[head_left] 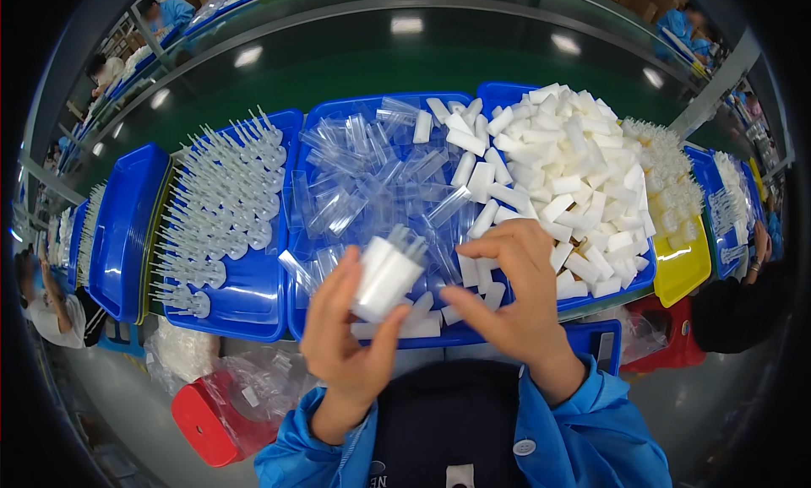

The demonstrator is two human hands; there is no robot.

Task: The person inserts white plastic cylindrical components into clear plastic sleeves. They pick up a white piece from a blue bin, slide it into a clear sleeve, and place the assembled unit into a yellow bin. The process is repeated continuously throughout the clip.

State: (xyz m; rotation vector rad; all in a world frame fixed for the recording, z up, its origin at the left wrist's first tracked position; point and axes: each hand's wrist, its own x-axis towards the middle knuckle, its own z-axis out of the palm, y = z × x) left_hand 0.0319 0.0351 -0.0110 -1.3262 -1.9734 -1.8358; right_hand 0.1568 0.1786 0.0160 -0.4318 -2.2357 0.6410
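Observation:
My left hand [338,336] is closed around a white block-like piece [387,277], with several transparent tube ends rising from its top. Whether it is one piece or a few side by side, I cannot tell. To its right, my right hand [524,298] is open, thumb and forefinger apart with nothing between them. Both hands are over the near edge of a blue tray of transparent plastic tubes [355,192]. A large heap of white foam-like pieces [583,167] lies beyond my right hand, some spilling among the tubes.
At the left, a blue tray [245,306] bears rows of thin upright translucent parts [224,192], beside stacked blue trays [127,226]. A yellow tray [684,264] of small transparent parts stands right. Red stools [203,425] and plastic bags are below. A green conveyor [338,53] runs behind; people work around.

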